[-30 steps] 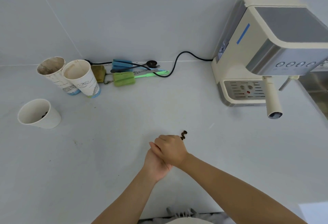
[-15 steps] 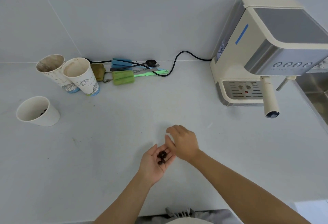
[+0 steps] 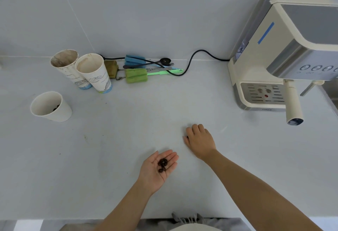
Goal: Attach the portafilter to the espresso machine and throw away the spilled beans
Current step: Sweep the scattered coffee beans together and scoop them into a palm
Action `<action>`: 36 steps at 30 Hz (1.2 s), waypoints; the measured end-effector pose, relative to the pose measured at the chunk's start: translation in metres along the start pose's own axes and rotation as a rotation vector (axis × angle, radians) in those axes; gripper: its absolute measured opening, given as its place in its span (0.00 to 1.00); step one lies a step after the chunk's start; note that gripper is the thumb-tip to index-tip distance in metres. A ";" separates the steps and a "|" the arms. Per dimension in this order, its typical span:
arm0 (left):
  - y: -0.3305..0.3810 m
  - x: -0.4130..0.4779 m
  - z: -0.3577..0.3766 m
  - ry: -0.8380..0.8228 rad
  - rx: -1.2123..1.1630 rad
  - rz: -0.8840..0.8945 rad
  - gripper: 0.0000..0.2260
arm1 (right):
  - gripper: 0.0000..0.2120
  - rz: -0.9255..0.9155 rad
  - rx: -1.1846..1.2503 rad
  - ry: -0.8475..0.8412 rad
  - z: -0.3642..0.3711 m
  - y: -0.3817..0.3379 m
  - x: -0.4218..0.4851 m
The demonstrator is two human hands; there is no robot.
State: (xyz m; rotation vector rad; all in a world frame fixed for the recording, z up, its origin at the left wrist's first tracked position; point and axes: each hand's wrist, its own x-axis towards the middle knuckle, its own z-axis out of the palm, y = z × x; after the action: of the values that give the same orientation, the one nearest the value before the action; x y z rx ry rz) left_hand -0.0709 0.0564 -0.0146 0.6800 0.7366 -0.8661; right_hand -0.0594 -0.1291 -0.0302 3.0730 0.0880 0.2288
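**Gathering the last spilled beans**

On the pale counter point(image 3: 109, 157), the left hand point(image 3: 157, 170) lies palm up, fingers apart and flat, cradling a small cluster of beans point(image 3: 162, 165). The right hand point(image 3: 200, 140) rests palm down just beyond it, fingers curled together on the surface; something dark shows at its thumb edge, possibly another bean, but I cannot tell whether it is pinched. The portafilter point(image 3: 292, 102) already sits in the espresso machine point(image 3: 274, 57), handle pointing forward. To finish well, cup the left palm slightly so nothing rolls off, pinch strays with thumb and forefinger, then carry everything level. A white cup point(image 3: 52, 107) at far left, with dark bits inside, looks a likely dump spot.
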 end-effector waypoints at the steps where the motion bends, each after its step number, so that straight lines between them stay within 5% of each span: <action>1: 0.001 -0.001 -0.001 0.001 -0.001 0.000 0.20 | 0.13 -0.020 0.005 0.043 0.000 -0.003 0.002; 9: 0.003 -0.004 0.004 -0.005 0.022 -0.010 0.20 | 0.14 -0.130 0.122 0.156 0.012 -0.002 0.009; 12: 0.002 -0.003 0.006 -0.010 0.035 -0.018 0.20 | 0.30 -0.107 0.162 0.244 0.016 0.001 0.009; 14: 0.001 -0.002 0.007 -0.013 0.043 -0.023 0.20 | 0.32 -0.094 0.163 0.313 0.019 0.001 0.008; 22: -0.001 0.002 0.010 -0.007 0.055 -0.037 0.21 | 0.32 -0.029 0.191 0.360 0.027 0.000 0.008; 26: -0.001 0.004 0.015 -0.009 0.072 -0.039 0.21 | 0.22 -0.013 0.159 0.297 0.025 0.000 0.007; 36: -0.005 0.007 0.019 -0.007 0.075 -0.036 0.21 | 0.22 0.045 0.122 0.181 0.022 -0.002 0.007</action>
State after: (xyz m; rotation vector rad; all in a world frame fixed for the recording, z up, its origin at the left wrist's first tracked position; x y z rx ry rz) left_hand -0.0668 0.0367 -0.0108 0.7317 0.7148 -0.9323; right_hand -0.0489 -0.1277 -0.0507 3.1693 0.0430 0.5232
